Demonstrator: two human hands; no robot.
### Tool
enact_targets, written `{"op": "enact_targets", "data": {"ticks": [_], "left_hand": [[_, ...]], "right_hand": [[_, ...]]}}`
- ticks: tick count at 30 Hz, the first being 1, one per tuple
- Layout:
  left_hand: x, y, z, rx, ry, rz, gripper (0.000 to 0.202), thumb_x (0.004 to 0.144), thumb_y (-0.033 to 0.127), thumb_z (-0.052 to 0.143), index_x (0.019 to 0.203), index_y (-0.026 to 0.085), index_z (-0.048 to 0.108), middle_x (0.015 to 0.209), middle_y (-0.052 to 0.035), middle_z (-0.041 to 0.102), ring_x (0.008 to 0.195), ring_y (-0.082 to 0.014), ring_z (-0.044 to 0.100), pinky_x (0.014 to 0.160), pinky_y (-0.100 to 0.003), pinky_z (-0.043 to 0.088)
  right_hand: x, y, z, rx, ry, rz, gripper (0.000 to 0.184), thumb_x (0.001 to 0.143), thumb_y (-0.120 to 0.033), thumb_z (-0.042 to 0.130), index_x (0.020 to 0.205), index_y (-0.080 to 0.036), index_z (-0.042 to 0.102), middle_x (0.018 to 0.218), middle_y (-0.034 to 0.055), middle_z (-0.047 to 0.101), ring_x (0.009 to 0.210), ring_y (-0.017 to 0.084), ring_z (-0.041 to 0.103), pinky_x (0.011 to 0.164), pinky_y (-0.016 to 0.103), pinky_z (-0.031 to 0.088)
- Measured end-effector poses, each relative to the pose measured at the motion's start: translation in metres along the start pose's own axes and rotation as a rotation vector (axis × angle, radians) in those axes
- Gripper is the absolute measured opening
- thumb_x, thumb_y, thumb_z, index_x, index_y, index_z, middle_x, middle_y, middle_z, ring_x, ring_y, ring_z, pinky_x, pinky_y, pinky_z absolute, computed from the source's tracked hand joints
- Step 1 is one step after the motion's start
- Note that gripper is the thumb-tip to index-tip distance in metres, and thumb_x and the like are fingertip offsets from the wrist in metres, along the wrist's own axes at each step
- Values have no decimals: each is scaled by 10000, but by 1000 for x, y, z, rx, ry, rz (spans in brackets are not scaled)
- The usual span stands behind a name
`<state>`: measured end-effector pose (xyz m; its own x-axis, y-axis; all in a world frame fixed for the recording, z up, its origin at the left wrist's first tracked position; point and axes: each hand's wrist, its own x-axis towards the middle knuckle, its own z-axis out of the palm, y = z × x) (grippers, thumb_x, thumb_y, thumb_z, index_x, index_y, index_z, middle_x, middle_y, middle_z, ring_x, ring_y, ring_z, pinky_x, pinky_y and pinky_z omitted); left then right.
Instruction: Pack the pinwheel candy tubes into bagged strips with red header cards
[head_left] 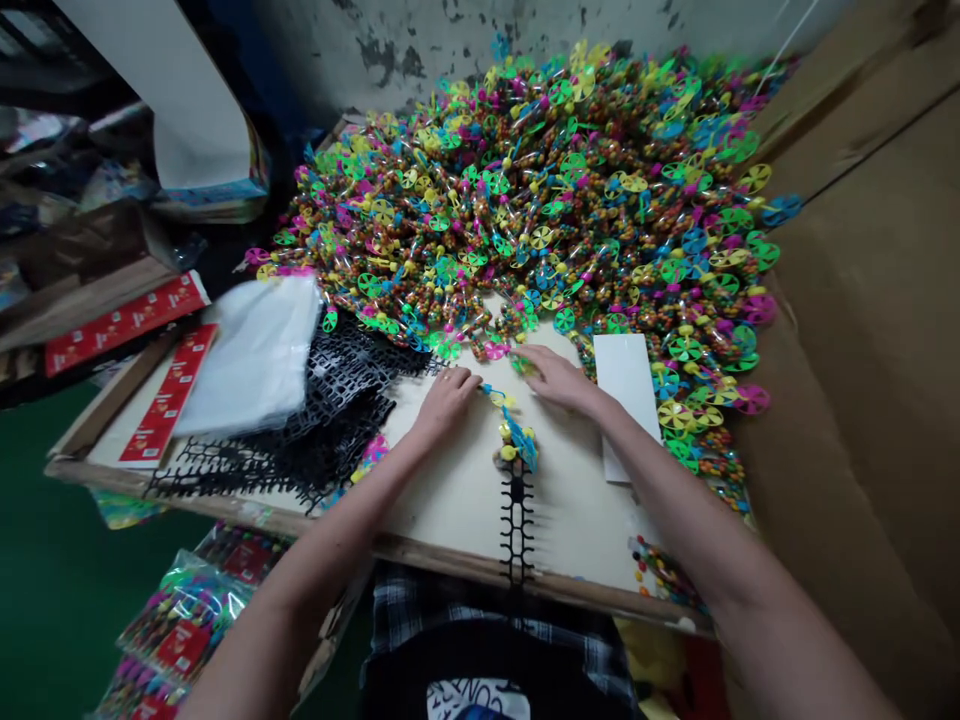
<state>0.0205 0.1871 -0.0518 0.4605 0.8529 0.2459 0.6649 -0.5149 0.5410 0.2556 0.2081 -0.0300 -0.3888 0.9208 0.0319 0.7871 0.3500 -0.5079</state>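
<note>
Touching one candy strand [510, 425], left hand [446, 402] lies just beside right hand [551, 378].

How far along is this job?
Early: one black plastic strip has tubes only at its top end, the rest bare. The left hand is at a blue pinwheel tube, the right hand at a green one. Left: the big heap of pinwheel tubes and the black strips.

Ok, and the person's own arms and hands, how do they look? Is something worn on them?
The left hand and right hand are bare, without gloves. The left forearm and right forearm show no sleeves, watch or bracelet, and no ring is visible.
</note>
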Motion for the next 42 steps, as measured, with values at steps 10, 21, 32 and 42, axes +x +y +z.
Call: {"op": "enact_targets", "data": {"ticks": [10,21,32,42], "left_hand": [[-82,69,-10,-1065,281,-749,102,643,229,576,716,202,511,624,31,540,577,-122,491,578,-238,387],[-99,130,4,-1236,77,-847,317,613,418,713,742,157,587,613,38,536,579,-92,449,565,-223,350],[-66,120,5,-1289,97,-946,276,502,322,741,598,149,547,492,27,537,446,-72,437,464,-212,301],[-52,128,4,-1350,-58,-934,126,564,200,671,598,130,572,479,13,549,407,-75,468,422,-200,350]], "right_hand": [[3,-6,-12,-223,141,-19,421,777,-14,442,1073,-203,674,1156,95,627,1062,250,547,915,405,432],[18,-23,-18,-674,-59,-166,319,886,-87,411,1131,-173,596,1110,146,590,974,242,519,701,310,374],[-45,-32,-13,-398,320,234,258,959,-306,356,1060,-122,506,896,115,648,759,209,596,569,257,337],[-121,-67,59,135,332,80,236,809,-137,442,1035,-186,485,964,78,579,802,187,575,685,286,467]]}}
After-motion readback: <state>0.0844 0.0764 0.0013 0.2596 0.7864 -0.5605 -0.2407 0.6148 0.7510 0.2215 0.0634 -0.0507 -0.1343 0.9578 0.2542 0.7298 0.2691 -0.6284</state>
